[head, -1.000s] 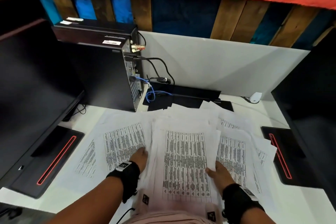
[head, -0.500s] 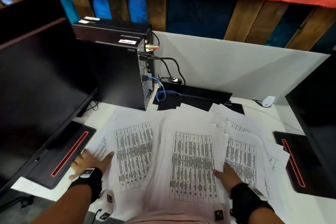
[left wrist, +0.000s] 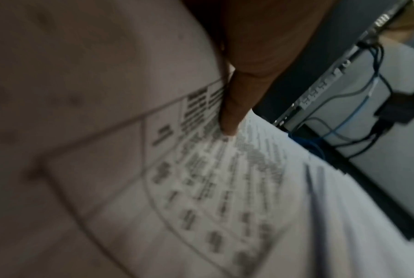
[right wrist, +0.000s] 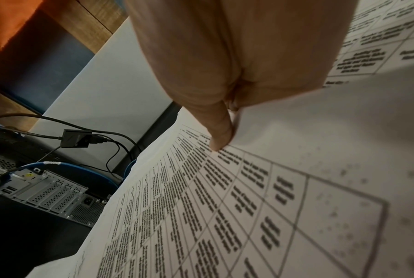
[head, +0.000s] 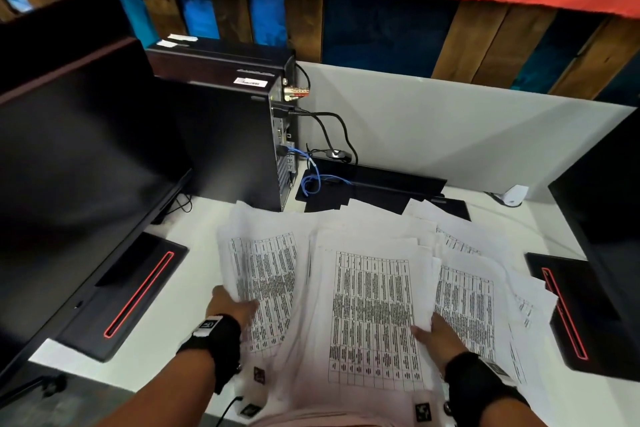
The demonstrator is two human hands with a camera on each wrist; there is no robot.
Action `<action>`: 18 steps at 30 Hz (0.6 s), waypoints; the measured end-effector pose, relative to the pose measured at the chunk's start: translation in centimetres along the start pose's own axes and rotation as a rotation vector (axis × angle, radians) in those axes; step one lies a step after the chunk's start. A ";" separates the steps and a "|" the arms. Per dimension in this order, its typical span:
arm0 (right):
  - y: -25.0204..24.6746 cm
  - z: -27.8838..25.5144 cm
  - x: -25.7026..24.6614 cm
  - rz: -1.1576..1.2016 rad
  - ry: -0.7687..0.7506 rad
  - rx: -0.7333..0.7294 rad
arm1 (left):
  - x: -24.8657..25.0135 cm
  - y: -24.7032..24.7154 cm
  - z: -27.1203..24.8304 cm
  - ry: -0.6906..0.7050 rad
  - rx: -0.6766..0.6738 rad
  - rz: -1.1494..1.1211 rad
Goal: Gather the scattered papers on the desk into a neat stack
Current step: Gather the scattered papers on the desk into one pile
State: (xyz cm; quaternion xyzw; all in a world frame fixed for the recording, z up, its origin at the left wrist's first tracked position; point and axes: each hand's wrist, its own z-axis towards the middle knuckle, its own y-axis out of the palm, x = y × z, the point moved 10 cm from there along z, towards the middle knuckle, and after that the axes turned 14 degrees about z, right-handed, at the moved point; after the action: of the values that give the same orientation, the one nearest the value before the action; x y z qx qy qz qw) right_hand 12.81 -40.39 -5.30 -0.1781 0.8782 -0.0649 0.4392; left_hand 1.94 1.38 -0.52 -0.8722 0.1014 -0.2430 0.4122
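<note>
Desk (head: pixel 194 291), white, fills lower frame. The papers (head: pixel 374 305), printed tables face up, lie fanned across lower centre to lower right, not yet squared; a central pile sits in front of the person, with looser sheets trailing right toward a black monitor base (head: pixel 588 315).

Left-hand bundle (head: pixel 266 274): lifted at lower centre-left, far edge curling up. Left hand (head: pixel 232 308) grasps its near corner, thumb on top in the wrist view.

Right hand (head: pixel 434 333) pinches the central pile's right edge, thumb on the print.

Judgement: lay the bundle onto the central pile with edges matched, keep the right-hand pinch as anchor, then sweep in the right-side strays. Risk: limp sheets buckle or slide if pushed flat.
</note>
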 end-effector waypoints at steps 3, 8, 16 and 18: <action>-0.1 0.0 -0.1 0.021 -0.007 0.002 | 2.4 -0.9 -1.1 0.159 0.030 0.081; 0.1 -0.1 0.2 0.079 0.020 -0.017 | 5.2 -5.7 -5.1 0.338 0.140 0.023; -0.1 -0.2 0.2 0.100 0.014 -0.016 | 13.5 -17.1 -15.8 0.737 0.449 -0.026; 0.0 -0.5 -0.1 0.115 0.011 -0.019 | 14.9 -18.8 -17.7 0.785 0.454 -0.183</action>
State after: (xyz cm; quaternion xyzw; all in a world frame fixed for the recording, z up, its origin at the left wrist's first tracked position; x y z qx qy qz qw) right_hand 12.44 -40.40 -4.92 -0.1310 0.8899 -0.0323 0.4357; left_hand 5.38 -4.03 28.60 -0.6074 0.1167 -0.6061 0.5001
